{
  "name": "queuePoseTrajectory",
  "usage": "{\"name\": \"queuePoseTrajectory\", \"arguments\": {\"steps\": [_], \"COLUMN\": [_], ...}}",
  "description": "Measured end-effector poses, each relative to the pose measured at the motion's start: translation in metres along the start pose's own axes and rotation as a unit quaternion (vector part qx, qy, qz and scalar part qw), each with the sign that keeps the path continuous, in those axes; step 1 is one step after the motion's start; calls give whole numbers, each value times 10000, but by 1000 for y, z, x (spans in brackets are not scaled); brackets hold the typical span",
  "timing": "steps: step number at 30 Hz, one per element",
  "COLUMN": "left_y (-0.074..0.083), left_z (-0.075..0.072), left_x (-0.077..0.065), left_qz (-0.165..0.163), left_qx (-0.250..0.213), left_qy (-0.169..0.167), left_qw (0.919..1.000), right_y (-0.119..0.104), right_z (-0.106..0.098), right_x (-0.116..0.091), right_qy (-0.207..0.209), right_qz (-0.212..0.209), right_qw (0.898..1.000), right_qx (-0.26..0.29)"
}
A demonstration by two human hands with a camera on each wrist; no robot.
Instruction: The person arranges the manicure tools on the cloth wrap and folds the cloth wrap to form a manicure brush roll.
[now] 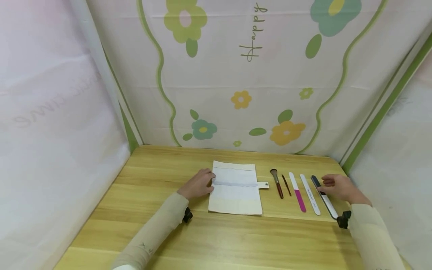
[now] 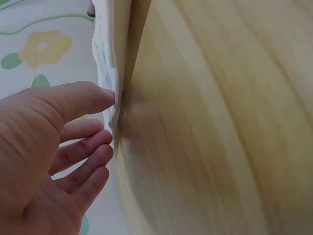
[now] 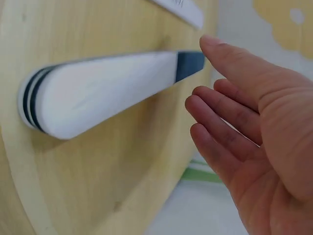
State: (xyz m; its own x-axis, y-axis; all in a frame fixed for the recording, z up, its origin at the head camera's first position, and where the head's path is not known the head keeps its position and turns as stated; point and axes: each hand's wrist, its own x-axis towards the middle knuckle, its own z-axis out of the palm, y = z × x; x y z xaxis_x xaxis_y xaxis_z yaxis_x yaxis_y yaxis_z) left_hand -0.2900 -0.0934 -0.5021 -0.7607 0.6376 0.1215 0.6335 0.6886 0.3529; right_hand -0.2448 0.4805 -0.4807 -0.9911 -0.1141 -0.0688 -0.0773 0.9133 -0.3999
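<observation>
A white fabric pouch (image 1: 236, 193) lies unfolded on the table, its snap tab (image 1: 263, 185) sticking out to the right. My left hand (image 1: 200, 183) is at the pouch's left edge, thumb and fingertips touching it or nearly so; the left wrist view shows the fingers (image 2: 85, 169) loosely bent beside the cloth. At the far right of a row of tools lies a black-and-white nail buffer (image 3: 107, 93). My right hand (image 1: 339, 187) hovers over it, thumb tip by its dark part, fingers relaxed and apart. Whether the thumb touches it, I cannot tell.
Between pouch and buffer lie a makeup brush (image 1: 278, 184), a thin dark stick-like tool (image 1: 287, 185), a pink-and-white nail file (image 1: 297, 193) and a white nail file (image 1: 310, 195) with lettering. Floral fabric (image 1: 209, 75) walls off the wooden table (image 1: 216, 240) at the back and sides.
</observation>
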Motion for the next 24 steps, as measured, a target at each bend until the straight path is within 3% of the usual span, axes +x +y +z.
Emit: {"name": "queuePoseTrajectory", "arguments": {"steps": [8, 17, 24], "left_y": [7, 7, 6], "left_z": [-5, -2, 2], "left_x": [0, 3, 8], "left_qz": [45, 167, 257], "left_qx": [6, -60, -28], "left_qy": [-65, 143, 369], "left_qw": [10000, 9997, 9990], "right_y": [14, -3, -12], "right_z": [-1, -8, -13], "right_x": [5, 14, 20], "right_qy": [-84, -440, -881], "right_qz": [313, 101, 331], "right_qw": [9993, 9982, 9954], "right_qx": [166, -398, -168]}}
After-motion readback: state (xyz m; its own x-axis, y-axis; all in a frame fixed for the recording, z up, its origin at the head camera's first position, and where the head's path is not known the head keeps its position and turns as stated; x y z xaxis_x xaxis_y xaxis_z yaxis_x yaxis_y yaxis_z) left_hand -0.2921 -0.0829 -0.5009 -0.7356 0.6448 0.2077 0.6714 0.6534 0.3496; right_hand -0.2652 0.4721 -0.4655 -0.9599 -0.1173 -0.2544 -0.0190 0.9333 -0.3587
